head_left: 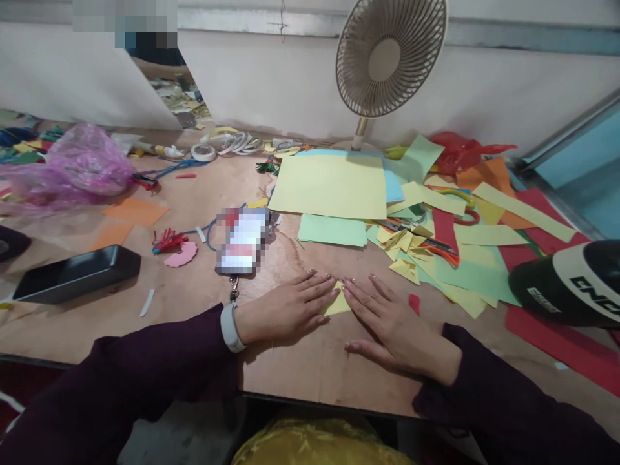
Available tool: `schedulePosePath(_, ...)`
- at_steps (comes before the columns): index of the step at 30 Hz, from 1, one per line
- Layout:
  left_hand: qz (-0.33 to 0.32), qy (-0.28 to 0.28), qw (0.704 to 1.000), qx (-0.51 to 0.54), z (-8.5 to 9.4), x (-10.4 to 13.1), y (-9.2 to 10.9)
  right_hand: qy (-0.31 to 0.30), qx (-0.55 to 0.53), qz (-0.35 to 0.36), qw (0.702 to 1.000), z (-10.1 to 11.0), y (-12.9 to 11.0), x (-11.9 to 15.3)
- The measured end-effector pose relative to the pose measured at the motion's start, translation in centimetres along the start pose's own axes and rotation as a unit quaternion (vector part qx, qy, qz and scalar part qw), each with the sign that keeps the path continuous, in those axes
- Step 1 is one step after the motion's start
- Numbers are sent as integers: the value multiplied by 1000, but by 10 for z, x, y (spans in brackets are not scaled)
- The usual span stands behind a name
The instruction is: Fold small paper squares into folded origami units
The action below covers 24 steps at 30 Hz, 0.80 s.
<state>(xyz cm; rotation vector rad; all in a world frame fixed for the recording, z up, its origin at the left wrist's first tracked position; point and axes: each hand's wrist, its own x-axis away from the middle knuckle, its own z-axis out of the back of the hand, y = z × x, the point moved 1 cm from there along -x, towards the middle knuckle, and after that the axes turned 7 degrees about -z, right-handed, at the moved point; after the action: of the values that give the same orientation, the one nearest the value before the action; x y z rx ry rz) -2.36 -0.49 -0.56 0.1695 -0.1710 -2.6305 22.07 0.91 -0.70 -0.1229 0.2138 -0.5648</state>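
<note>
A small piece of yellow paper (340, 302) lies on the wooden table, partly covered by fingers of both hands. My left hand (290, 307) rests flat over its left side, fingers stretched out to the right. From the right, my right hand (387, 323) lies with its fingers spread and its fingertips at the paper's right edge, the thumb apart below. The fingertips of the two hands nearly meet at the top of the paper. Neither hand grips it. Part of the paper is hidden under the left fingers.
Behind the hands are a phone (243, 242), green sheets (332, 230) and a large yellow sheet (332, 184). Scissors (465, 216), folded yellow pieces (404, 268) and paper strips crowd the right, beside a black bottle (566, 284). A black box (77, 274) sits left; a fan (385, 61) stands behind.
</note>
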Motion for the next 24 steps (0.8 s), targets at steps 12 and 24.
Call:
schedulePosePath(12,1,5,1000,-6,2,-1,1,-8,21,-12,1000,-3,-1,0)
schedulePosePath(24,29,36,997,-65,13,-4,8,10,21,-17,1000,-4,-2,0)
